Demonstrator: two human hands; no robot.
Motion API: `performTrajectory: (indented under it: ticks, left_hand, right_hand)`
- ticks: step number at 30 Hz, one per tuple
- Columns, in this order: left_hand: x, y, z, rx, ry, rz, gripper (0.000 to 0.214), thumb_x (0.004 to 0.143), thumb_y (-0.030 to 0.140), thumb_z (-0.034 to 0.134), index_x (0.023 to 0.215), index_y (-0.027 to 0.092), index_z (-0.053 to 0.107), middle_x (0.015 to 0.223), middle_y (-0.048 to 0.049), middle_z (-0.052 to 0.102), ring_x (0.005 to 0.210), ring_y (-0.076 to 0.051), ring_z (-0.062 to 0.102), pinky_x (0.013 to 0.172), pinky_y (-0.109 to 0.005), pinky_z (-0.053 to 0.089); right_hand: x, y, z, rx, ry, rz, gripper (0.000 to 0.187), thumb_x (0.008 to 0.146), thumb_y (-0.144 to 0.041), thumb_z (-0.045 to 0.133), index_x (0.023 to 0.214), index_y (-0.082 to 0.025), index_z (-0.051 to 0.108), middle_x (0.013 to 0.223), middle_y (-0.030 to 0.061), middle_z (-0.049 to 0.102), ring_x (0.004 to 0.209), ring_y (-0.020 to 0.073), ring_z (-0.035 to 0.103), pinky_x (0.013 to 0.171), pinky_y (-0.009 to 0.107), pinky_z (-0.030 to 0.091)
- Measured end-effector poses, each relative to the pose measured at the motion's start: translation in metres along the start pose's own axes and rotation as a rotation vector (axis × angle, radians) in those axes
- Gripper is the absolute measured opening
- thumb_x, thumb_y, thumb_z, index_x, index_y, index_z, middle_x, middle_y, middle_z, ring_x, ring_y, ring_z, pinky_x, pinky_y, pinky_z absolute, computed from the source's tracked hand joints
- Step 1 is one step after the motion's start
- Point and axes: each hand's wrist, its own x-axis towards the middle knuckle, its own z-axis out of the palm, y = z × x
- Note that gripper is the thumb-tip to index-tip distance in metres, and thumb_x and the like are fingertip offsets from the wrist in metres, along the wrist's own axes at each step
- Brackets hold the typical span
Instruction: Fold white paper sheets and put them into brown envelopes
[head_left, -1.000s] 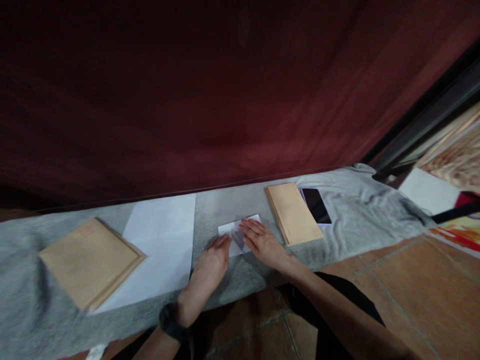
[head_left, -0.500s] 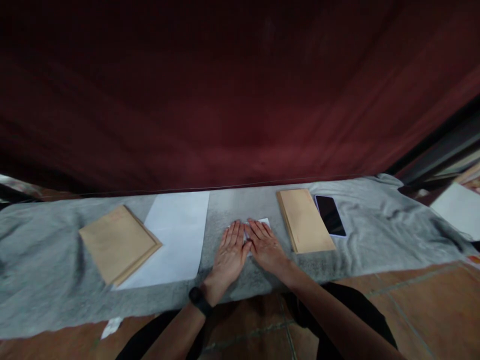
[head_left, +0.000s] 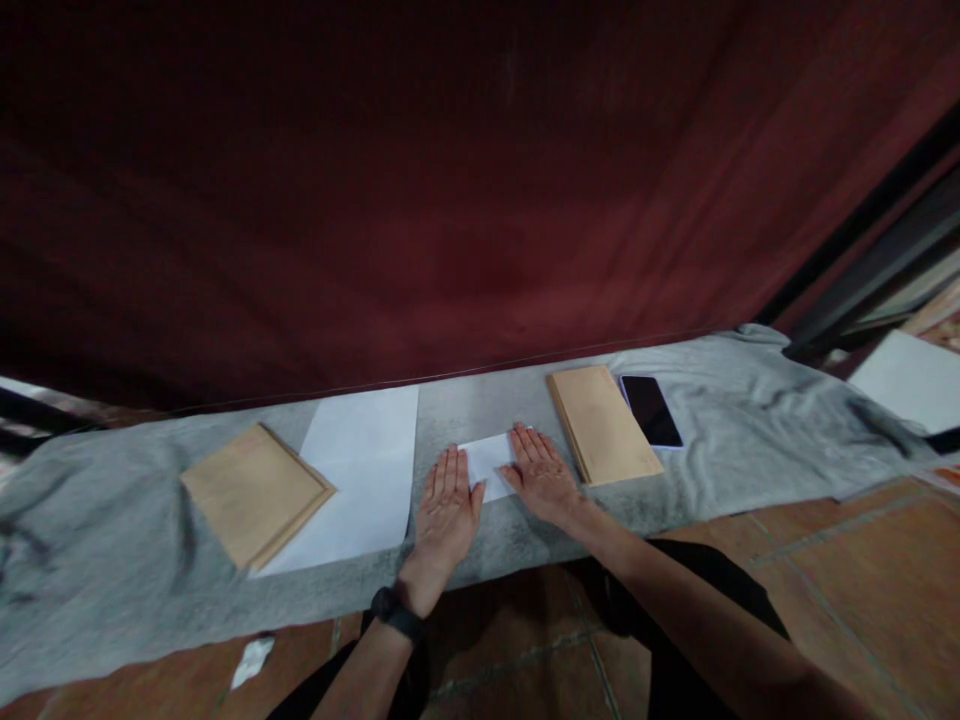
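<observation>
A small white piece of paper lies on the grey cloth in front of me; whether it is folded I cannot tell. On its left edge my left hand rests flat, palm down, fingers stretched out, with a dark watch on the wrist. My right hand lies flat over the right part of the paper, its thumb pointing inward. Both hands cover the paper's ends. Left of them is a large white sheet, partly under a stack of brown envelopes. Close to my right hand sits another stack of brown envelopes.
A phone touches the right envelope stack. The grey cloth covers a long narrow surface against a dark red backing. A white scrap lies on the tiled floor. A white panel shows at far right.
My hands have slid apart, the left one leftward and the right one rightward, uncovering the middle of the small paper. The view has tilted slightly.
</observation>
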Motion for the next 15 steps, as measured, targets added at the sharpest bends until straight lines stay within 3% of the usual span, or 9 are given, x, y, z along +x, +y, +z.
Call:
performTrajectory:
  ticks: [4, 8, 12, 15]
  left_hand:
    - [0.003, 0.004, -0.003, 0.052, -0.042, -0.012, 0.063, 0.102, 0.041, 0.032, 0.151, 0.001, 0.039, 0.159, -0.0205, 0.037, 0.150, -0.030, 0.034, 0.122, -0.046, 0.032]
    - [0.005, 0.006, -0.005, 0.062, -0.024, 0.003, 0.062, 0.101, 0.036, 0.034, 0.149, -0.002, 0.040, 0.158, -0.0230, 0.037, 0.149, -0.033, 0.034, 0.123, -0.050, 0.028]
    - [0.008, 0.006, 0.001, -0.001, 0.034, 0.088, 0.058, 0.100, 0.029, 0.033, 0.150, 0.002, 0.040, 0.159, -0.0198, 0.037, 0.150, -0.031, 0.032, 0.124, -0.050, 0.027]
    - [0.008, 0.005, 0.010, -0.059, 0.058, 0.193, 0.056, 0.099, 0.023, 0.031, 0.152, 0.006, 0.039, 0.160, -0.0155, 0.039, 0.151, -0.027, 0.031, 0.124, -0.049, 0.028]
  right_hand:
    - [-0.007, 0.004, 0.001, -0.086, 0.067, 0.035, 0.062, 0.104, -0.040, 0.046, 0.151, 0.000, 0.040, 0.155, 0.0235, 0.041, 0.147, 0.0327, 0.038, 0.122, 0.050, 0.029]
    - [-0.009, -0.001, -0.013, -0.116, 0.093, 0.079, 0.059, 0.105, -0.038, 0.043, 0.150, 0.001, 0.043, 0.156, 0.0243, 0.040, 0.148, 0.0337, 0.035, 0.123, 0.051, 0.028]
    - [-0.002, -0.019, -0.026, -0.026, 0.041, -0.034, 0.056, 0.107, -0.036, 0.036, 0.154, -0.006, 0.039, 0.162, 0.0170, 0.033, 0.151, 0.0291, 0.029, 0.123, 0.049, 0.028]
    - [0.002, -0.028, -0.023, 0.053, -0.027, -0.109, 0.053, 0.108, -0.036, 0.033, 0.155, -0.013, 0.039, 0.163, 0.0118, 0.034, 0.151, 0.0250, 0.031, 0.123, 0.046, 0.029]
